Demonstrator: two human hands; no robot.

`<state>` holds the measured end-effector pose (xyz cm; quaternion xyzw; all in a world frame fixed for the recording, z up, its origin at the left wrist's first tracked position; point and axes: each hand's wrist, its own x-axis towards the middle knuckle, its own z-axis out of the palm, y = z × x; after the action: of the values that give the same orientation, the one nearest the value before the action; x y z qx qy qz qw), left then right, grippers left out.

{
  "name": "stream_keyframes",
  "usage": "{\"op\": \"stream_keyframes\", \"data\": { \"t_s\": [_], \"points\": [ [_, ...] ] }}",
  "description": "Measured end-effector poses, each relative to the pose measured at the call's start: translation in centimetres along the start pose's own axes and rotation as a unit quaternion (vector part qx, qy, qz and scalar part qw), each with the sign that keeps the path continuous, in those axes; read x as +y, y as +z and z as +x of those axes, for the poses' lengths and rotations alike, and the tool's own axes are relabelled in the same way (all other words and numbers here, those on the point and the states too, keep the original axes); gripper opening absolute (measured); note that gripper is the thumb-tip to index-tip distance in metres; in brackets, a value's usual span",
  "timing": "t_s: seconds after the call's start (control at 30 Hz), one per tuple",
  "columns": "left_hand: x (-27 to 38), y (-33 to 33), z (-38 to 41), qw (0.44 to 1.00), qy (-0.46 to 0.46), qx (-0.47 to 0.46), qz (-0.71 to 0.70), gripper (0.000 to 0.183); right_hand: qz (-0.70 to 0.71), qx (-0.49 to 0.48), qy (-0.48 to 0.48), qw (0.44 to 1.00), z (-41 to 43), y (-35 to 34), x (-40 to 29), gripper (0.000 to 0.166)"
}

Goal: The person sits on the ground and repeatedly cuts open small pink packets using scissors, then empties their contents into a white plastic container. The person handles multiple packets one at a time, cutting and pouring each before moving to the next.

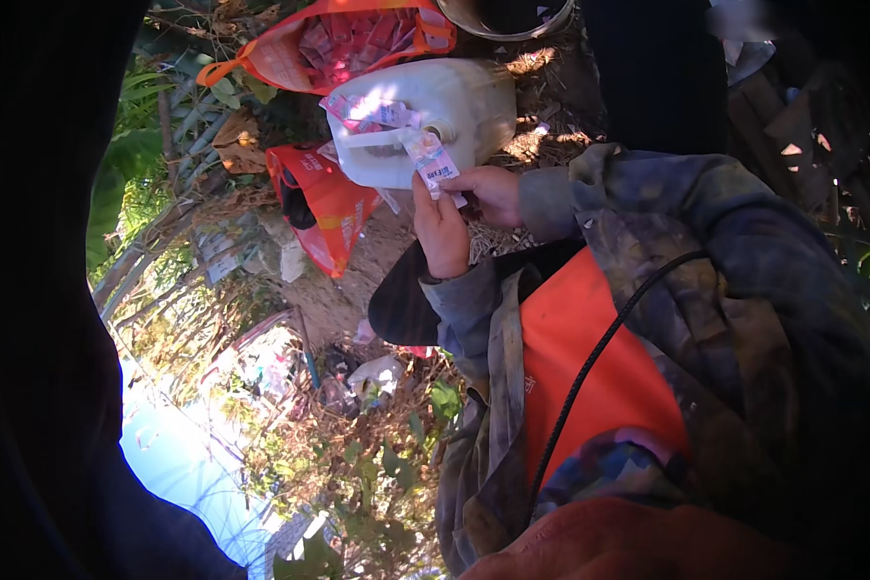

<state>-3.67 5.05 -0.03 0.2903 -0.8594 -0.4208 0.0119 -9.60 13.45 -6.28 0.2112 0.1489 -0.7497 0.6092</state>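
Note:
Both hands meet over the near edge of a translucent white plastic jerrycan (471,94), with a flat pink-and-white packet (432,161) between them. My left hand (444,235) pinches the packet's near end from the left. From the right, my right hand (491,194) grips the same end with thumb and finger. Printed writing shows on the packet. Other pink packets (380,112) lie on the jerrycan beside its moulded handle (373,139). Just beyond, an orange-red bag (275,61) gapes, holding many similar pink packets (359,40).
A second red bag (333,210) with something dark inside sits left of the jerrycan. The rim of a round bucket (533,32) shows at the top. Dry plants, sticks and a crumpled whitish plastic piece (377,377) lie to the left. A black cord (602,348) hangs across my chest.

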Motion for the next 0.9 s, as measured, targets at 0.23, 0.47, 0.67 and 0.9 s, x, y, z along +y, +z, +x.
{"op": "stream_keyframes", "data": {
  "t_s": [0.23, 0.47, 0.67, 0.9],
  "points": [
    [-1.2, -0.2, -0.5, 0.996, -0.016, -0.002, 0.082, 0.053, -0.013, -0.024, -0.030, 0.999, 1.9, -1.1, 1.1, 0.026],
    [-1.3, -0.2, -0.7, 1.000, -0.004, -0.007, 0.030, 0.054, -0.007, 0.006, -0.040, 0.999, 2.0, 0.0, 0.4, 0.028],
    [-0.7, 0.3, -0.8, 0.999, -0.009, -0.018, -0.030, 0.055, 0.030, -0.002, -0.053, 0.998, 3.8, -0.9, 0.1, 0.028],
    [-0.6, 0.3, -1.2, 0.998, -0.022, -0.024, -0.053, 0.054, 0.042, 0.014, -0.061, 0.997, 4.6, -1.0, -0.9, 0.023]
  ]
}}
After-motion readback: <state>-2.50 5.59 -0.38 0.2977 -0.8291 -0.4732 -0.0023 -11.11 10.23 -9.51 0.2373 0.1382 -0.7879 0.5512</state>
